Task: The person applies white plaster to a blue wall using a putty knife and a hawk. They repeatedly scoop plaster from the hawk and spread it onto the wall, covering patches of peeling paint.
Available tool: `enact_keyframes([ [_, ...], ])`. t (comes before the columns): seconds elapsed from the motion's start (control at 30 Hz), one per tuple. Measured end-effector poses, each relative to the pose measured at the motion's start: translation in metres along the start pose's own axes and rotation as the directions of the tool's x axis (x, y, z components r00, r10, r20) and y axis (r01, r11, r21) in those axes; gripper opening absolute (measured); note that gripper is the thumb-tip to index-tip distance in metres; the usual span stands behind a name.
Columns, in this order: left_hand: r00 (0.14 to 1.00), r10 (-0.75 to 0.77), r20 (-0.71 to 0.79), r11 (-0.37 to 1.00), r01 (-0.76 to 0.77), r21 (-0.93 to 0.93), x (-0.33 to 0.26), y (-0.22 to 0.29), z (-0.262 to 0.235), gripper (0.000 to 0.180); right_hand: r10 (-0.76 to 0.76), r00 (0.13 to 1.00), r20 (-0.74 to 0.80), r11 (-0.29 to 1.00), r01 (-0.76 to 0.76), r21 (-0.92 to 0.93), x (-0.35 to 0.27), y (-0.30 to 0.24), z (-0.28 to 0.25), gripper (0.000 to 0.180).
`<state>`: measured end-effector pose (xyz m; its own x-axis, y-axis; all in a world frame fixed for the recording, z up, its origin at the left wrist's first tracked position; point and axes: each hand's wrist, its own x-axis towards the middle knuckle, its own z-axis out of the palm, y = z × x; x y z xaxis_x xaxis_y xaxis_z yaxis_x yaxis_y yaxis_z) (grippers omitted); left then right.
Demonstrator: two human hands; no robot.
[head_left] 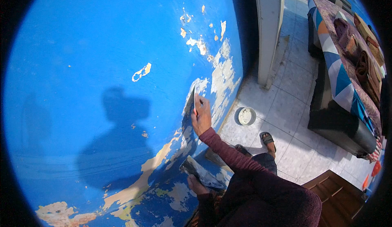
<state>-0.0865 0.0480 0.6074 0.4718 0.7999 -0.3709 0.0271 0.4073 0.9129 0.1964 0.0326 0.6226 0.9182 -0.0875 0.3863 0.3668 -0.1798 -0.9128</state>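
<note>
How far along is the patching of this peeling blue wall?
Early stage, it seems. Done: little that shows; pale filler streaks sit beside the blade. In hand: the right hand presses a flat metal putty knife to the peeling blue wall, and the left hand holds a filler-smeared flat board. Left: bare flaked patches low down and higher up remain unfilled. A round bowl of white filler waits on the floor.

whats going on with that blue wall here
A person in a maroon sleeve is pressing a putty knife flat against a blue wall with the right hand, over a patch where the paint has peeled. The left hand holds a second flat blade smeared with pale filler lower down. A small bowl of white paste sits on the tiled floor nearby.
</note>
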Motion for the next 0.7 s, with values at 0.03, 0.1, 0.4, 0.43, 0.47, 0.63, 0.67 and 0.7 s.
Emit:
enact_keyframes([
  [0.03, 1.0, -0.007, 0.0, 1.0, 0.007, 0.005, 0.0, 0.0, 0.0, 0.027, -0.004, 1.0, 0.024, 1.0, 0.003, 0.011, -0.005, -0.007, -0.002, 0.072],
  [0.1, 1.0, -0.018, -0.001, 1.0, 0.018, 0.014, 0.002, 0.002, 0.0, 0.027, 0.007, 0.996, 0.083, 0.999, -0.01, 0.042, -0.014, -0.014, -0.009, 0.074],
  [0.4, 0.998, 0.035, 0.053, 0.999, -0.035, 0.001, 0.007, -0.007, -0.013, 0.028, 0.134, 0.985, -0.107, 0.991, -0.135, 0.001, 0.032, 0.037, -0.008, 0.063],
  [0.43, 0.999, 0.025, 0.035, 1.0, -0.026, 0.015, 0.006, -0.008, -0.013, 0.028, 0.107, 0.99, -0.087, 0.994, -0.107, 0.003, 0.034, 0.026, -0.008, 0.063],
  [0.47, 1.0, 0.016, 0.019, 0.999, -0.016, 0.029, 0.007, -0.009, -0.012, 0.028, 0.054, 0.997, -0.061, 0.998, -0.055, -0.013, 0.03, 0.015, -0.009, 0.062],
  [0.63, 0.998, 0.038, 0.052, 0.997, -0.042, 0.07, 0.011, -0.012, -0.002, 0.027, -0.002, 0.99, 0.142, 0.976, -0.029, 0.214, -0.004, -0.012, -0.045, 0.054],
  [0.67, 0.998, 0.045, 0.036, 0.998, -0.046, 0.033, 0.006, 0.001, 0.022, 0.027, 0.003, 0.984, 0.176, 0.956, -0.054, 0.288, -0.005, -0.006, -0.056, 0.052],
  [0.7, 0.999, 0.047, 0.008, 0.999, -0.047, -0.007, 0.001, 0.013, 0.041, 0.027, 0.496, 0.78, 0.382, 0.645, -0.625, 0.44, -0.005, -0.014, -0.073, 0.037],
])
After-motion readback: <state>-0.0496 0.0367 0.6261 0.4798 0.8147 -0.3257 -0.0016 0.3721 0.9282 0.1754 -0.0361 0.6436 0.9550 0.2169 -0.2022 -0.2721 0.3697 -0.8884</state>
